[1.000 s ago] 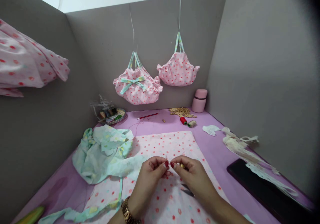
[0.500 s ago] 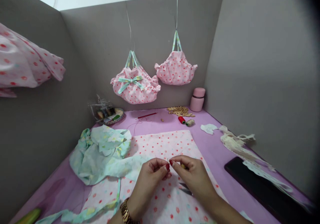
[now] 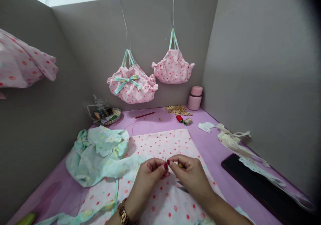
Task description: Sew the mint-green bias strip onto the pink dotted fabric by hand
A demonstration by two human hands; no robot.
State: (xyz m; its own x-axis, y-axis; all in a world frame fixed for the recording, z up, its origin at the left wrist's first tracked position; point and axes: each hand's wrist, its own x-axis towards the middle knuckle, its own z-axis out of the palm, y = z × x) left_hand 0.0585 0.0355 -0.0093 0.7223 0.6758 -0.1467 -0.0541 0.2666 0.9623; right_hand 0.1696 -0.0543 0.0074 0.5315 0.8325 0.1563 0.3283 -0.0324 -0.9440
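My left hand (image 3: 152, 175), with a watch at its wrist, pinches a thin sewing needle (image 3: 165, 159) upright between thumb and finger. Its fingertips meet those of my right hand (image 3: 189, 171), which are pinched together right beside the needle. Whatever they hold is too small to make out. Something small and yellow (image 3: 180, 165) shows within the right hand's curled fingers. Below that hand, dark scissor blades (image 3: 182, 187) stick out; I cannot tell whether the hand holds them. Both hands are over pink dotted fabric (image 3: 163, 141). Mint floral fabric (image 3: 97, 161) lies bunched to the left.
Two pink dotted pouches (image 3: 132, 84) hang from the grey back partition. Behind the fabric lie a red pencil (image 3: 144, 115), thread spools (image 3: 179, 119), wooden pieces (image 3: 178, 110) and a pink flask (image 3: 195, 98). A basket (image 3: 116, 114) is back left; a black phone (image 3: 250, 181) lies right.
The whole view has shifted slightly, so things appear a little further left. Both hands keep their pinch by the needle. Less of the scissor blades shows under the right hand.
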